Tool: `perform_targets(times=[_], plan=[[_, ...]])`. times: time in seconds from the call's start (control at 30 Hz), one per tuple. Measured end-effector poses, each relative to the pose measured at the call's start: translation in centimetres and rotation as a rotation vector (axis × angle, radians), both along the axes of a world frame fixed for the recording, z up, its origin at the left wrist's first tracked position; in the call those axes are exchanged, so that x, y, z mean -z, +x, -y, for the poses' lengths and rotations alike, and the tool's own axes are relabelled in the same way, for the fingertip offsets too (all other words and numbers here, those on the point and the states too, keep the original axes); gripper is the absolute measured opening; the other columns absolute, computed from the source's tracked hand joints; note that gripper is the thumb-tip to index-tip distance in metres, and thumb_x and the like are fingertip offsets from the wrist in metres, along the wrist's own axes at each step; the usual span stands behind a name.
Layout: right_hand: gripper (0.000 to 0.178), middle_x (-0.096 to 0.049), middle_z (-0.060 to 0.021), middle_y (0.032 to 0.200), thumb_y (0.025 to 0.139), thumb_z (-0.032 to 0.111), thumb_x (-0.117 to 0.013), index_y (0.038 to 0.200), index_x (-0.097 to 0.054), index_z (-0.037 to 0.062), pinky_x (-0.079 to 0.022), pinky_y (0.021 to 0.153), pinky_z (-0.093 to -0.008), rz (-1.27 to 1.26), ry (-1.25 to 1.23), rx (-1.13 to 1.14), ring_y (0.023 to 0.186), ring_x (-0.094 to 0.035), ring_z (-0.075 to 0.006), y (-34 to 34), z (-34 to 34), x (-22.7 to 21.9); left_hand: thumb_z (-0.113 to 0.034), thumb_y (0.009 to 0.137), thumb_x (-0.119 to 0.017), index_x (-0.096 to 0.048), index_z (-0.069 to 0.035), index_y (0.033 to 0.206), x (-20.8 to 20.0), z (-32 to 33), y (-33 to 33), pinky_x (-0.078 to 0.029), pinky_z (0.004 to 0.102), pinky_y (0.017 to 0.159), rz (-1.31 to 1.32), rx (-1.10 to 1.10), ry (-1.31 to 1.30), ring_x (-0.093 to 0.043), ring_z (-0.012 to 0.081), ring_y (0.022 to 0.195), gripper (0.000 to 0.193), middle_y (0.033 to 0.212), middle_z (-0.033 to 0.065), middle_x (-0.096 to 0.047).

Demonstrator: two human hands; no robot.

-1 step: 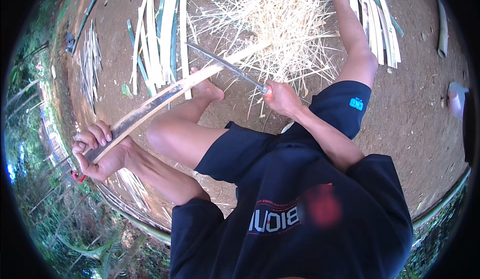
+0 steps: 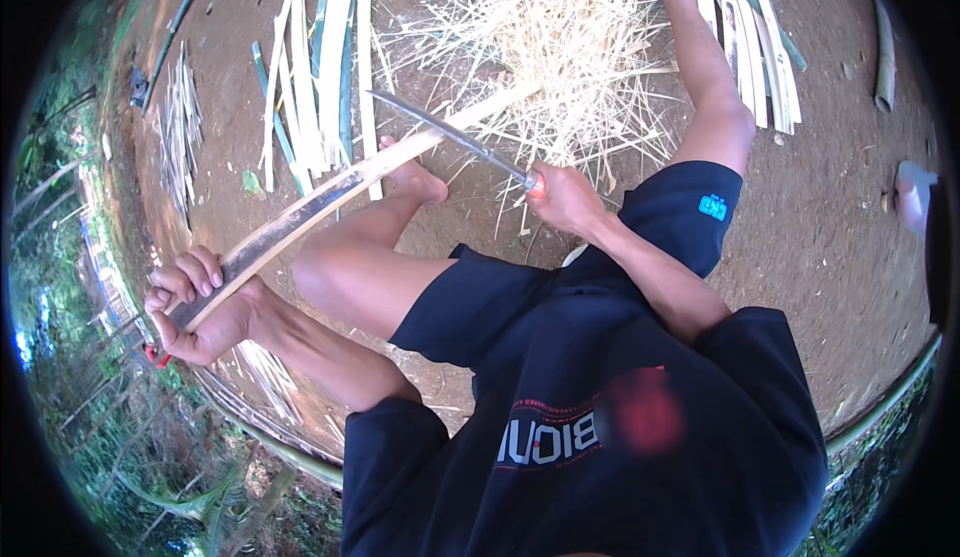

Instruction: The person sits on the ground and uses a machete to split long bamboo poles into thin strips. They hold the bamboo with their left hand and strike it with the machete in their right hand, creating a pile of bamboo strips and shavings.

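Observation:
My left hand (image 2: 195, 307) grips the near end of a long bamboo slat (image 2: 330, 192) that runs up and to the right into a heap of pale shavings (image 2: 560, 37). My right hand (image 2: 565, 197) holds a long knife (image 2: 450, 135) by its orange-tipped handle. The blade lies across the slat's upper face, pointing up and to the left. My bent left leg is under the slat, with the bare foot (image 2: 415, 182) touching it. My right leg stretches out beside the shavings.
Split bamboo strips (image 2: 320, 77) lie on the dirt at the upper left, and more strips (image 2: 760, 47) at the upper right. A bundle of thin sticks (image 2: 180, 127) is at the far left. A green pole piece (image 2: 885, 47) lies at right.

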State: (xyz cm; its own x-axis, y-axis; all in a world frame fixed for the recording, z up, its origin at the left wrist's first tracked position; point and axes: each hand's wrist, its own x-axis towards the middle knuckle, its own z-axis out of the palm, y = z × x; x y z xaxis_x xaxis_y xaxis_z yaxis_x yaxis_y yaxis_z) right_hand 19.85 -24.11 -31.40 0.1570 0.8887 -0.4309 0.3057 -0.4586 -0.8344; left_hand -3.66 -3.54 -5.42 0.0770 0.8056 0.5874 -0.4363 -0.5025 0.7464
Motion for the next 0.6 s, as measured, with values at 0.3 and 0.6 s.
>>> perform_targets(times=[0.3,0.6], plan=[[0.015,-0.064,-0.0222,0.070,0.083,0.011,-0.059,0.095,-0.060,0.0016,-0.054,0.065,-0.0482,0.075,-0.171,0.029,0.065,-0.066,-0.0358,1.9,0.1,6.2,-0.027,0.088,-0.048,-0.056,-0.005,0.077,0.4,-0.8,-1.1,-0.030,0.0244,0.040,0.019,0.023,-0.041,-0.035,0.0127,0.044,0.026,0.060,0.0031,-0.037],[0.029,-0.068,-0.0246,0.094,0.081,0.021,-0.059,0.099,-0.066,-0.0006,-0.050,0.082,-0.0452,0.185,-0.462,0.231,0.090,-0.067,-0.0372,5.8,1.7,18.3,-0.024,0.085,-0.051,-0.062,-0.002,0.085,-0.5,-2.8,-0.4,-0.036,0.0284,0.048,0.006,-0.176,-0.148,-0.039,0.0141,0.050,0.024,0.063,0.0027,-0.041]])
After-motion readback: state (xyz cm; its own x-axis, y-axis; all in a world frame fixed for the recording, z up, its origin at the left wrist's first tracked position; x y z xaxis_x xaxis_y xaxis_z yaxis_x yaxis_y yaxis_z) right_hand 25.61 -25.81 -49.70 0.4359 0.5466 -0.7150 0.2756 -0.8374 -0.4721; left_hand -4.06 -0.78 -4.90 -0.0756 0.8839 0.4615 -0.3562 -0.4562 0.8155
